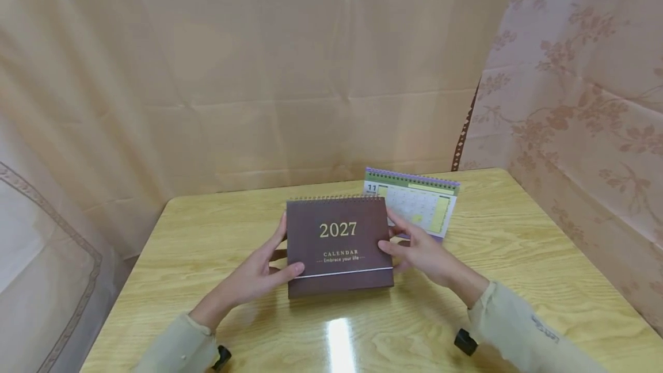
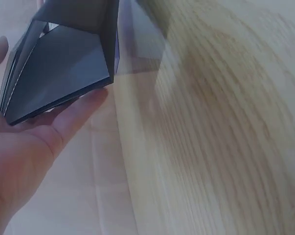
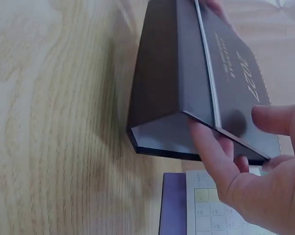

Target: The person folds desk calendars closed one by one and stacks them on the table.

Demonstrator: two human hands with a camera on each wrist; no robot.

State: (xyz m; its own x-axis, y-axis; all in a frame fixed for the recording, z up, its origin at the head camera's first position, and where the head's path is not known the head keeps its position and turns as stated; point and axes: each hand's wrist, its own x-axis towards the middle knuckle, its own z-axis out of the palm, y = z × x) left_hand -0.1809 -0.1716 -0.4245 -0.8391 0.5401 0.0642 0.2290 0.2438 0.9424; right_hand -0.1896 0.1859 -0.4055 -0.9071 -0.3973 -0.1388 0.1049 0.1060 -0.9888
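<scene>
The brown calendar (image 1: 339, 246) sits tilted back over the middle of the table (image 1: 191, 240), its 2027 cover facing you. Your left hand (image 1: 256, 275) grasps one side edge, thumb on the cover; your right hand (image 1: 425, 255) grasps the other, its thumb likewise in front. Toward the table's back right stands the white calendar (image 1: 422, 206), showing 11.

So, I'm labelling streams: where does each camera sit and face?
Head: head-worn, facing forward and down at the brown calendar; left hand, right hand, sleeves show.
Left wrist: on that wrist, facing the calendar's left end; left hand shows.
Right wrist: on that wrist, facing the opposite end; right hand, apparently a left fingertip, show.
Head and right wrist share the 2027 cover.
</scene>
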